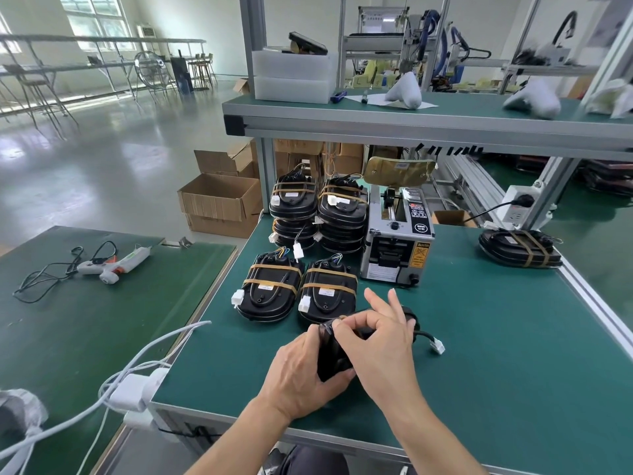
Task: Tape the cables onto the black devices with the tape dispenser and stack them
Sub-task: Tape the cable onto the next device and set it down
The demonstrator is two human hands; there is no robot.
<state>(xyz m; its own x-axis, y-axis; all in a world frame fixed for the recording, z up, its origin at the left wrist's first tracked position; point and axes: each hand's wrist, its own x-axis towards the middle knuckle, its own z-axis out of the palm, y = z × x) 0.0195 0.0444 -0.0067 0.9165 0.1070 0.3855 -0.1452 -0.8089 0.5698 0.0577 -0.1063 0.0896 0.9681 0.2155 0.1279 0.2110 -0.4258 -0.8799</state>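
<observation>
My left hand (pixel 301 375) grips a black device (pixel 332 363) held on edge over the green table (pixel 479 354). My right hand (pixel 380 341) pinches a strip of tape at the device's top edge with thumb and forefinger. The device's cable, ending in a white connector (pixel 437 347), trails off to the right. Two taped devices (pixel 270 289) (pixel 328 294) lie flat just beyond my hands. Behind them stand two stacks of taped devices (pixel 294 205) (pixel 342 214). The tape dispenser (pixel 397 241) sits right of the stacks.
Another taped device (pixel 519 248) lies at the table's far right by a power socket (pixel 519 207). A glue gun (pixel 109 264) with its cord lies on the left table. White cables and a plug block (pixel 137 389) hang at the near left corner. A shelf (pixel 411 126) overhangs the back.
</observation>
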